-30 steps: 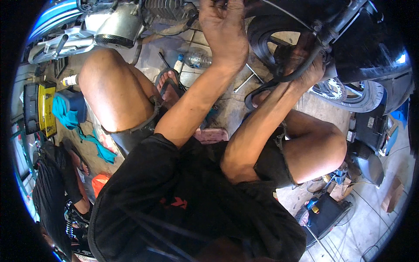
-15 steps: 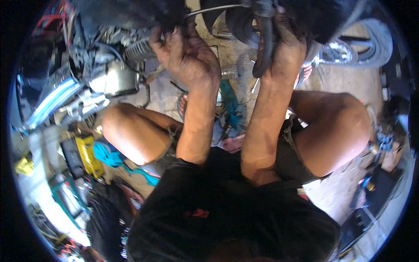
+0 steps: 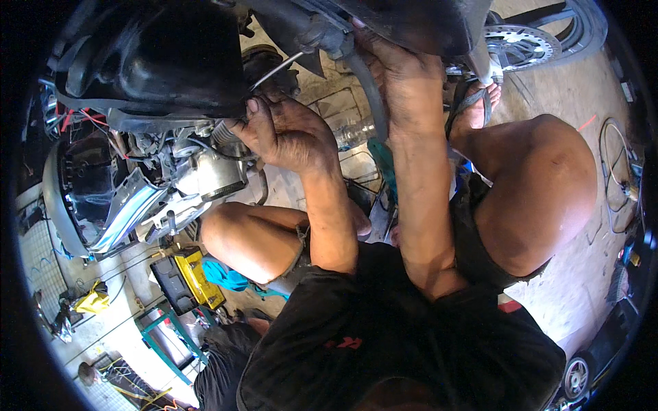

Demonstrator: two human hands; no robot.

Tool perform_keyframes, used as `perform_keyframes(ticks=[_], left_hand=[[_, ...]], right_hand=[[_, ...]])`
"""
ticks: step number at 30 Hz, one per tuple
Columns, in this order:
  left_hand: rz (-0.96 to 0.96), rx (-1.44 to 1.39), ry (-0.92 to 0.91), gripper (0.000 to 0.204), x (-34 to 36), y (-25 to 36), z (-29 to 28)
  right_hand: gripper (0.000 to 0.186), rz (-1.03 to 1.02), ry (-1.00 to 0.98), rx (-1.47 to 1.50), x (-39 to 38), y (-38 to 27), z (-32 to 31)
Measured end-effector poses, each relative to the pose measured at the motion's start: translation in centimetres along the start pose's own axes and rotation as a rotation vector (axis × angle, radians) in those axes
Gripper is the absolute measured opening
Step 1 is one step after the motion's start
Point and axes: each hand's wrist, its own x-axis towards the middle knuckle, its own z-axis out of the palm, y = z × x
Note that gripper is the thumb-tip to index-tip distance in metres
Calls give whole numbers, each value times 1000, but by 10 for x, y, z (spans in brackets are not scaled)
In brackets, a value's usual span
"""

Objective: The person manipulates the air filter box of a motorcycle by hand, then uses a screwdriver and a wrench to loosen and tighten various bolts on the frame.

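My left hand point(image 3: 291, 133) is raised under the lower edge of a black plastic motorcycle panel point(image 3: 157, 61), palm partly showing and fingers curled. Close to its fingertips ends a thin metal rod point(image 3: 277, 71), which slants up to a dark fitting point(image 3: 327, 40). What those fingers hold is hidden. Further right, my right hand point(image 3: 404, 65) reaches up beside a thick black hose point(image 3: 370, 89) that hangs from this fitting. Its fingers are bent and partly hidden behind the hose and another dark panel point(image 3: 425, 24), so what they grip cannot be made out.
Left of my knee is an exposed metal engine point(image 3: 212, 175). A wheel with a brake disc point(image 3: 524, 48) stands at the far right. On the floor lie a yellow-and-black toolbox point(image 3: 199, 277), teal cloth point(image 3: 223, 274), a clear plastic bottle point(image 3: 356, 132) and a looped cable point(image 3: 610, 164).
The view has shifted, showing more of the black panels and the floor. The rod now slants more steeply down toward my left hand. Both hands stay raised at the motorcycle.
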Motion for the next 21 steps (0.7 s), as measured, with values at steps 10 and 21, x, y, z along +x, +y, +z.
perform_keyframes(ticks=[10,21], left_hand=[[-69,-43,-16,37,-2,12,2],[-143,696,-169,31,-11,-7,-7]], right_hand=[[23,205,70,355,1,-12,-5],[10,390,238,574,-14,-30,-11]])
